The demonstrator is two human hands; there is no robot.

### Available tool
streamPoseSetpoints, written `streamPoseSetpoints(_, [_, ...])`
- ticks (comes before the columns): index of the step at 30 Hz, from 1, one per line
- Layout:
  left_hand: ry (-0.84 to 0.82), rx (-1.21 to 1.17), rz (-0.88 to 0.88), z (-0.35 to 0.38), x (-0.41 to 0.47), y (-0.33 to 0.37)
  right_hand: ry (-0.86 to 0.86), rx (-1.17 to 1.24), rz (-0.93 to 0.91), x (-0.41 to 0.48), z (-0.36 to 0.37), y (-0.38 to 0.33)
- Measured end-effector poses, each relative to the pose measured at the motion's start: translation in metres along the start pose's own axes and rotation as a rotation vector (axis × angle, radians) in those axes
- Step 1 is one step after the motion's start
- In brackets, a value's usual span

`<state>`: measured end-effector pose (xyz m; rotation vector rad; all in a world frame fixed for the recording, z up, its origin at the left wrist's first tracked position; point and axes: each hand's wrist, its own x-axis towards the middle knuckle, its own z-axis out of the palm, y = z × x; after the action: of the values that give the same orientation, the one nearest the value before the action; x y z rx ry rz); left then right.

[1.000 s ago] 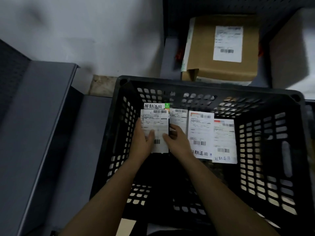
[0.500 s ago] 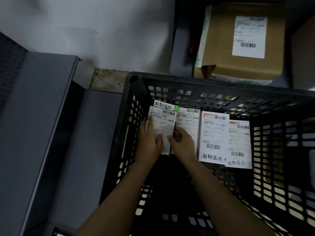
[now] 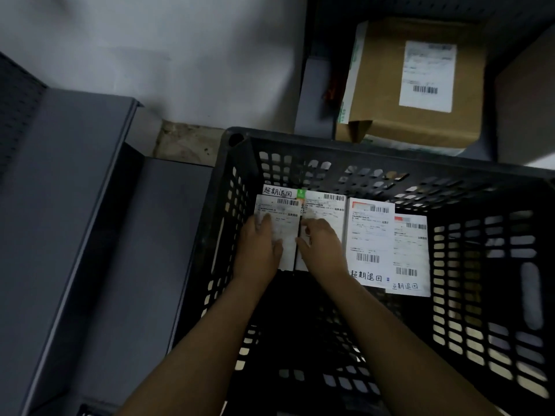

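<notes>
A black perforated crate [image 3: 390,159] holds several white-labelled parcels in a row along its far side. My left hand [image 3: 258,247] lies flat on the label of the leftmost parcel [image 3: 288,211], fingers straight and thumb across its face. My right hand [image 3: 322,246] has its fingers curled at the left edge of the second parcel [image 3: 330,208], in the narrow gap between the two. Two further parcels [image 3: 371,232] [image 3: 410,247] with handwritten marks stand to the right, untouched.
A brown cardboard box [image 3: 384,85] with a shipping label sits on a dark shelf behind the crate. Grey metal shelving [image 3: 75,205] runs along the left, close to the crate's side. A pale wall [image 3: 180,55] rises behind.
The leftmost parcel, held tilted between both hands, has straightened in line with the row. My right hand has shifted onto the second parcel's edge. The view has drifted.
</notes>
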<state>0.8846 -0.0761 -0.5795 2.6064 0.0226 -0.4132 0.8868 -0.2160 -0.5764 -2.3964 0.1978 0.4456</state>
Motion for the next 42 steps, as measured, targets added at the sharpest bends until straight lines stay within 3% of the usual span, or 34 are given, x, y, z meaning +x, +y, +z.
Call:
streamPoseSetpoints(5, [0.110, 0.129, 0.193, -0.039, -0.022, 0.025, 0.061, -0.155, -0.224, -0.020, -0.046, -0.021])
streamPoseSetpoints(9, [0.339, 0.243, 0.319, -0.081, -0.052, 0.045, 0.127, -0.256, -0.487, -0.041, -0.089, -0.048])
streamPoseSetpoints(12, [0.488, 0.353, 0.315, -0.112, -0.086, 0.057, 0.111, -0.276, -0.697, -0.061, -0.112, -0.075])
streamPoseSetpoints(20, [0.758, 0.564, -0.079, -0.174, -0.259, 0.061, 0.005, -0.210, -1.234, -0.159, -0.117, -0.162])
streamPoseSetpoints(31, [1.017, 0.711, -0.667, -0.199, -0.575, 0.035, -0.340, -0.114, -1.820, -0.412, -0.042, -0.275])
streamPoseSetpoints(36, [1.104, 0.761, -0.867, -0.195, -0.706, 0.021, -0.429, -0.076, -2.002, -0.539, -0.003, -0.311])
streamPoseSetpoints(42, [1.141, 0.859, -0.950, -0.194, -0.839, -0.014, -0.477, -0.037, -2.098, -0.679, 0.055, -0.338])
